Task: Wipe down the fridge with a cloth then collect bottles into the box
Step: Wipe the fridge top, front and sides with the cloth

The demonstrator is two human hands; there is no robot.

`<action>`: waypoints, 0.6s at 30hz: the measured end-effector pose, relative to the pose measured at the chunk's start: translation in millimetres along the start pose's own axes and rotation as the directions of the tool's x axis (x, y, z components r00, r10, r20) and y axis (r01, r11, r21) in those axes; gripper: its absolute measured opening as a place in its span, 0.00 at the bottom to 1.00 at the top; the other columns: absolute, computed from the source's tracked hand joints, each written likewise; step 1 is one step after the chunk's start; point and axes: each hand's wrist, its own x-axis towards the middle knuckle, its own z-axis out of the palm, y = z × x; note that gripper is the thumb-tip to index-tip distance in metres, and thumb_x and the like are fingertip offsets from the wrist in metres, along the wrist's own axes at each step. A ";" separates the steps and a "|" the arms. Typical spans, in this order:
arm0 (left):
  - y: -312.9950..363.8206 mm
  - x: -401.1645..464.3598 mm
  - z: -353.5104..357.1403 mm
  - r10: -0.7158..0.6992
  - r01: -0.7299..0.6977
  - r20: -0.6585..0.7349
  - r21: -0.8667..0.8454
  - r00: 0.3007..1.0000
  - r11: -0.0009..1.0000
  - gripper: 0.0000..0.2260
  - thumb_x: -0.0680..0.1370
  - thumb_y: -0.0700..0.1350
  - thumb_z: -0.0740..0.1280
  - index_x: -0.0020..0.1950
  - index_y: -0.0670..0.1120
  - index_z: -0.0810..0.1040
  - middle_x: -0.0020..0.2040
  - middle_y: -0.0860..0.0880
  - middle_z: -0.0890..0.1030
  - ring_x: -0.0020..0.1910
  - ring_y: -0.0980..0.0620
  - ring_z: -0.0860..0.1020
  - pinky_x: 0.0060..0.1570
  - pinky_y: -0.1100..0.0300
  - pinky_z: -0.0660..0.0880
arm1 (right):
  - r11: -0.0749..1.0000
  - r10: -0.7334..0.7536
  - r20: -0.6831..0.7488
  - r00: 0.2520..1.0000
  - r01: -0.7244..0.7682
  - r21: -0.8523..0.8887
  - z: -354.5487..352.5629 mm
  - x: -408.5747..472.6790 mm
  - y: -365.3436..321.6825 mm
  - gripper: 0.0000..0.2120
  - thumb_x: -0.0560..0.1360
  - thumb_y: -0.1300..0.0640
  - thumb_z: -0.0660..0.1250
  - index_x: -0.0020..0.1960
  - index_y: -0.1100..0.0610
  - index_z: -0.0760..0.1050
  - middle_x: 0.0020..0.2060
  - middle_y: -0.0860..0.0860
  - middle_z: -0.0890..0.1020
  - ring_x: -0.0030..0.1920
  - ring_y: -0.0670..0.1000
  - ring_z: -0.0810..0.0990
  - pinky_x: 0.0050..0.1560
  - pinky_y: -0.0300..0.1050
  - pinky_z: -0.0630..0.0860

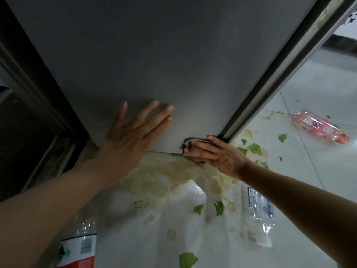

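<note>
The floor (318,89) is made of shiny pale tiles. Green leaf bits (255,148) and yellow stains (154,182) lie on it. Left of the stains stands a dark door frame (29,74).

A home kitchen, seen low down: a tall grey fridge (154,60) stands on a pale tiled floor (318,89) littered with lettuce scraps (255,148), yellowish spills (154,182) and empty plastic drink bottles (320,126).
</note>
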 end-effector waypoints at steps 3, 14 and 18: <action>2.9 0.6 1.2 -0.009 0.009 0.003 -0.001 1.000 1.000 0.33 0.70 0.35 0.53 0.76 0.47 0.58 0.78 0.52 0.51 0.76 0.48 0.51 0.68 0.37 0.45 | 0.991 -0.122 0.109 0.987 0.115 0.065 -7.1 11.0 -6.2 0.35 0.77 0.63 0.55 0.70 0.50 0.32 0.70 0.49 0.27 0.69 0.55 0.25 0.69 0.58 0.26; 19.3 0.4 14.6 0.129 -0.129 -0.037 -0.006 0.991 0.992 0.29 0.72 0.34 0.50 0.74 0.44 0.63 0.76 0.49 0.57 0.75 0.49 0.56 0.66 0.37 0.50 | 0.963 0.264 -0.293 0.919 -0.234 0.133 15.0 -37.1 24.8 0.27 0.71 0.62 0.70 0.68 0.46 0.72 0.75 0.48 0.60 0.76 0.56 0.54 0.76 0.59 0.45; 15.9 1.0 19.3 0.127 -0.127 -0.011 0.021 0.992 0.992 0.34 0.68 0.32 0.60 0.75 0.43 0.61 0.77 0.49 0.55 0.75 0.49 0.55 0.66 0.36 0.51 | 0.996 0.043 -0.037 0.998 -0.040 0.086 30.2 -23.2 -12.8 0.35 0.67 0.59 0.72 0.70 0.43 0.65 0.77 0.47 0.49 0.76 0.56 0.39 0.73 0.59 0.32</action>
